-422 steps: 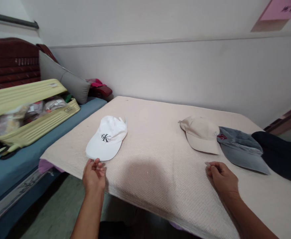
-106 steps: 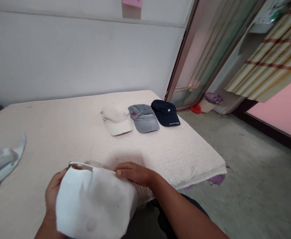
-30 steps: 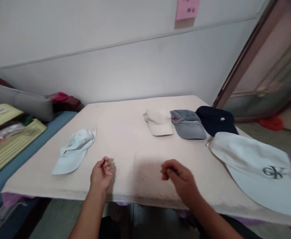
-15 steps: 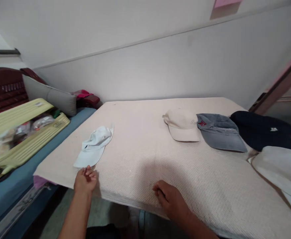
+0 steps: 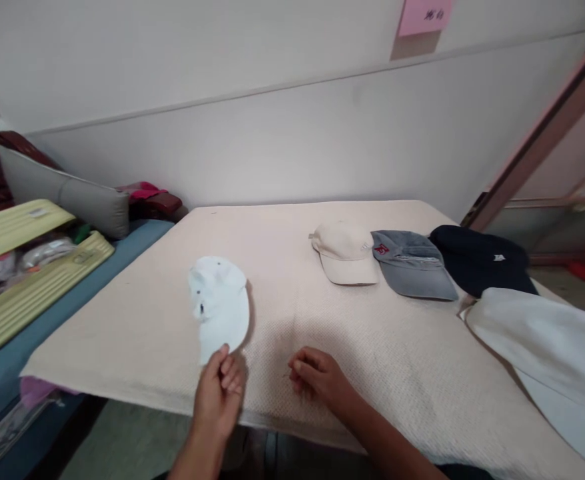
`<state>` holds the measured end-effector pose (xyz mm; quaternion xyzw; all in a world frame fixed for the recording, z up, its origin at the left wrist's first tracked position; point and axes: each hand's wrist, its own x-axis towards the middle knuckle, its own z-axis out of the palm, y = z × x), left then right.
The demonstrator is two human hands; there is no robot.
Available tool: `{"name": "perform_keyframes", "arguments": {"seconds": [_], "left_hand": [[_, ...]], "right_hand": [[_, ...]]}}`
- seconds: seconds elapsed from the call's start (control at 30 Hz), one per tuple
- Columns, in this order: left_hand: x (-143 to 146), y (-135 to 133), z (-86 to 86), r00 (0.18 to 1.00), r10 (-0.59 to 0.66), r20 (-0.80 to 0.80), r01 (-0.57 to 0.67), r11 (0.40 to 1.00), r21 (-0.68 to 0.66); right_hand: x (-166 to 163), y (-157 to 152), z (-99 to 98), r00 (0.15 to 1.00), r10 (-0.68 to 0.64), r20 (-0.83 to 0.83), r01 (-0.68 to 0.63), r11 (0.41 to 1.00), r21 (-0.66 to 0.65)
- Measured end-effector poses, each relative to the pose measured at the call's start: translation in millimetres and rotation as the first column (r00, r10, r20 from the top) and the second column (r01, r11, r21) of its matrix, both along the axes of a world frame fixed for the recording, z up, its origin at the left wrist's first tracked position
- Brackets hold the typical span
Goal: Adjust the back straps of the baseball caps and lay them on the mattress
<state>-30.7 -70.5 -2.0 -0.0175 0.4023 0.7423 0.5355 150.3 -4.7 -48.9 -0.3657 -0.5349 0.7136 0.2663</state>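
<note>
My left hand (image 5: 221, 383) pinches the brim edge of a pale blue-white baseball cap (image 5: 222, 300), which is tilted up over the cloth-covered table (image 5: 137, 320). Just right of it, my right hand (image 5: 315, 375) hovers near the table's front edge with fingers curled. Whether anything sits in those curled fingers, I cannot make out. Farther right lie a beige cap (image 5: 346, 250), a grey denim cap (image 5: 415, 265) with a red emblem, and a dark navy cap (image 5: 482, 259). Nearer on the right is a large white cap (image 5: 542, 340), cut off by the frame.
To the left stands a blue bed or bench (image 5: 145, 243) with a grey cushion (image 5: 92, 200) and an opened pale yellow case (image 5: 37, 293) holding wrapped items. A white wall (image 5: 272, 147) with a pink note (image 5: 425, 17) rises behind the table.
My left hand has taken hold of the pale cap's brim, lifted and turned it, moving right. My right hand has shifted slightly left. The view has swung rightward.
</note>
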Motion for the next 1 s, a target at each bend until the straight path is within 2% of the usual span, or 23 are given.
{"name": "perform_keyframes", "arguments": {"seconds": [0.1,0.17,0.27,0.33,0.4,0.47,0.53,0.63,0.73,0.8,0.9,1.0], "left_hand": [[51,-8,-11.6,0.99,-0.118,-0.082,0.115,0.993,-0.042],[76,-14,-23.5,0.967,-0.207,-0.147,0.197,0.977,-0.079],[100,-24,-44.7,0.876,-0.417,-0.244,0.387,0.908,-0.161],[106,-28,-55.6,0.787,-0.553,-0.274,0.521,0.833,-0.185],[103,-29,-58.6,0.737,-0.63,-0.244,0.621,0.774,-0.121],[93,-26,-52.8,0.747,-0.638,-0.184,0.645,0.764,-0.029],[78,-20,-41.2,0.779,-0.616,-0.115,0.622,0.782,0.026],[53,-4,-23.7,0.79,-0.613,0.024,0.599,0.779,0.184],[31,11,-16.0,0.742,-0.668,0.066,0.586,0.693,0.42],[19,17,-16.2,0.71,-0.703,0.038,0.594,0.627,0.504],[7,18,-19.5,0.656,-0.754,0.008,0.642,0.564,0.519],[5,12,-20.1,0.64,-0.768,0.005,0.672,0.563,0.481]], "right_hand": [[2,11,9.8,0.974,-0.105,-0.199,0.059,0.973,-0.223],[8,21,17.8,0.912,-0.202,-0.356,0.073,0.936,-0.345],[25,39,27.8,0.817,-0.334,-0.47,0.067,0.865,-0.497],[38,50,31.8,0.813,-0.374,-0.446,0.058,0.815,-0.577],[50,57,33.5,0.817,-0.386,-0.428,0.068,0.802,-0.594],[58,58,33.6,0.798,-0.399,-0.451,0.099,0.825,-0.556],[62,56,32.8,0.773,-0.402,-0.49,0.116,0.85,-0.514],[61,46,32.2,0.784,-0.331,-0.526,0.06,0.883,-0.466],[57,33,32.4,0.81,-0.184,-0.556,-0.07,0.912,-0.403],[55,26,31.8,0.82,-0.071,-0.568,-0.174,0.914,-0.366],[58,21,29.1,0.83,0.069,-0.553,-0.287,0.904,-0.318],[64,20,26.3,0.86,0.211,-0.465,-0.359,0.897,-0.258]]}}
